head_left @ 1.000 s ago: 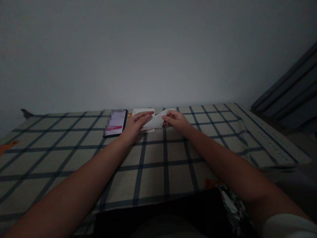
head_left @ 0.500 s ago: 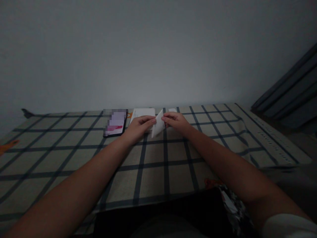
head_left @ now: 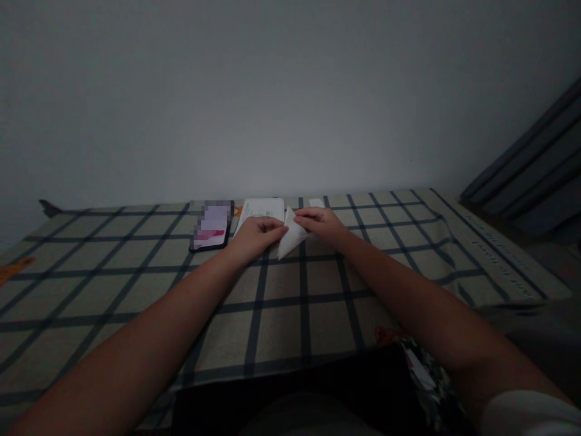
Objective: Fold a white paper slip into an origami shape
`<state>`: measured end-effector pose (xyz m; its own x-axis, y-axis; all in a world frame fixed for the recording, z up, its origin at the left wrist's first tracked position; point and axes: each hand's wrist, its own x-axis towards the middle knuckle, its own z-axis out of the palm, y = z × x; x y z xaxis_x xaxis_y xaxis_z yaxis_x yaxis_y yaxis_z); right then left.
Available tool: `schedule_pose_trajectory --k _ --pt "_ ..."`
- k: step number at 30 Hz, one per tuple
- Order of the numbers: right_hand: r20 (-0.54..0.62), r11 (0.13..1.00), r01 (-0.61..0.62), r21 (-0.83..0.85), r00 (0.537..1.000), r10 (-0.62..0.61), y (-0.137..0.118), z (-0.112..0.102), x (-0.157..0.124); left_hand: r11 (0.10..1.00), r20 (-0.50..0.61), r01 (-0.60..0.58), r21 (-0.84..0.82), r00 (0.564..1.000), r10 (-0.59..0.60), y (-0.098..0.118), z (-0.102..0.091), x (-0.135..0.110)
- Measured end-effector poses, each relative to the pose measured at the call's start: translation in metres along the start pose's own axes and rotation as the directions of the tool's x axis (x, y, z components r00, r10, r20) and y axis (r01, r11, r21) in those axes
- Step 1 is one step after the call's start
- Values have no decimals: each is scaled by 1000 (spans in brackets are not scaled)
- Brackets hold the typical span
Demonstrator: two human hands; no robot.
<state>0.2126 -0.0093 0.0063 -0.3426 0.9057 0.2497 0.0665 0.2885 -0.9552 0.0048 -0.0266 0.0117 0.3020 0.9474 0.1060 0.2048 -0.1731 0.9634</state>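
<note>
A folded piece of white paper (head_left: pixel 293 237) is held above the checked cloth, one pointed corner toward me. My left hand (head_left: pixel 259 233) pinches its left edge between thumb and fingers. On the other side, my right hand (head_left: pixel 320 221) grips the upper right edge, thumb and fingertips closed on it. Behind my left hand lies a white pad or stack of paper (head_left: pixel 263 208), partly covered by that hand. A small white piece (head_left: pixel 316 202) rests just beyond my right hand; its kind cannot be made out.
A phone (head_left: pixel 212 225) with a lit, partly blurred screen lies left of the paper stack. The checked cloth (head_left: pixel 308 327) covers the surface up to the pale wall (head_left: pixel 290 97). A dark curtain (head_left: pixel 535 163) hangs at the right.
The folded paper has tilted and turned, showing more of its broad face. My left hand has moved slightly down, uncovering more of the paper stack.
</note>
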Motion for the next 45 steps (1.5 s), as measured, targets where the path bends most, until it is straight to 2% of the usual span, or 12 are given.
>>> schedule_pose_trajectory --k 5,10,15,20,26,31,35,41,45 --pt "-16 1000 3 6 1000 -3 -3 1 0 1000 5 1 24 1000 -1 -1 0 0" --pt "-64 998 23 -54 998 -26 -4 1 0 997 97 -4 75 995 -4 -3 -1 1" --pt "-50 997 45 -66 998 -49 -2 2 0 988 110 -28 149 994 12 -7 -5 3" --pt "-45 997 42 -58 998 -45 -2 2 -1 988 120 -26 149 993 8 -7 -4 3" --pt "-44 998 33 -56 998 -35 -1 2 -1 999 138 47 20 989 -49 0 2 1" --pt "-35 998 27 -63 999 -30 0 3 0 994 142 17 112 989 -32 -1 0 1" --pt "-32 997 41 -65 999 -43 -1 1 0 992 107 -5 128 994 -9 3 0 -1" --pt "38 991 -13 -135 999 18 -2 -2 -2 997 -77 -44 62 996 49 5 -2 0" --pt "59 990 5 -142 998 4 -3 -1 -2 1000 -62 -12 -14 998 11 -3 -3 4"
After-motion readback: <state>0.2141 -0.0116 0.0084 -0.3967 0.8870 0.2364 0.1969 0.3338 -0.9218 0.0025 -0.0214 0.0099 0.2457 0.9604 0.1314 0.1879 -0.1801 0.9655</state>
